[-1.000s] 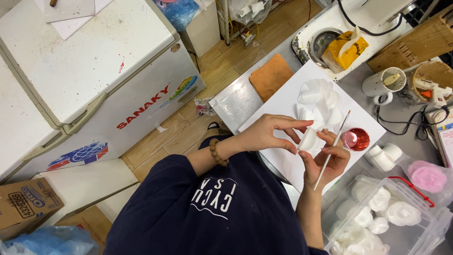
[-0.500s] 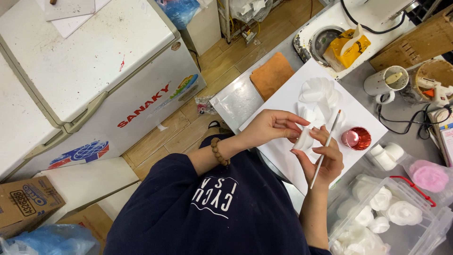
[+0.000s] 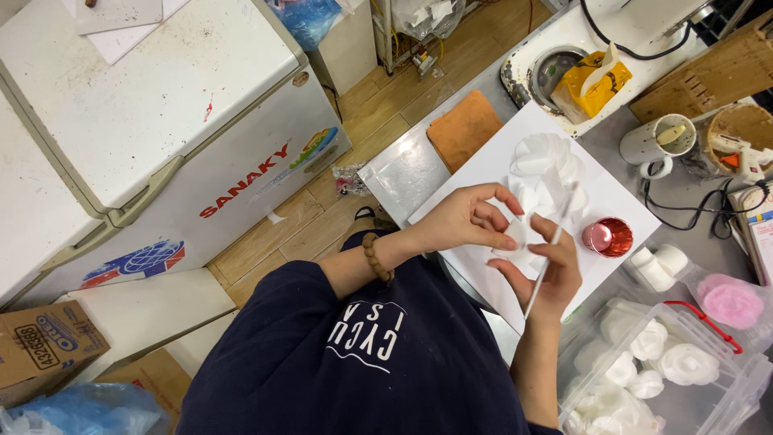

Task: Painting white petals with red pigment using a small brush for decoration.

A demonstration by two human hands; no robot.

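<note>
Left hand (image 3: 467,221) at frame centre, fingers curled, pinching a small white petal piece (image 3: 513,234) between thumb and fingertips; beaded bracelet (image 3: 375,257) on that wrist. Right hand (image 3: 547,270) just right of and below it, closed around a thin white stick (image 3: 551,248) that runs diagonally up toward the upper right; its fingers also touch the petal piece. Both hands sit over a white sheet (image 3: 616,197) on the grey tabletop (image 3: 403,173). Above the hands on the sheet lies a white layered flower (image 3: 541,157). Right of the stick, a small red metallic cup (image 3: 609,237) near the sheet's edge. Lower right of frame: clear plastic box (image 3: 749,379) with white rolled flowers (image 3: 684,362), and a pink fluffy piece (image 3: 731,300) beside it. Upper right: white mug (image 3: 648,145), glue gun (image 3: 737,149), yellow bag (image 3: 592,84). Orange cloth (image 3: 463,129) at upper centre. White chest freezer (image 3: 145,105) in the upper left, cardboard box (image 3: 44,346) at lower left.
</note>
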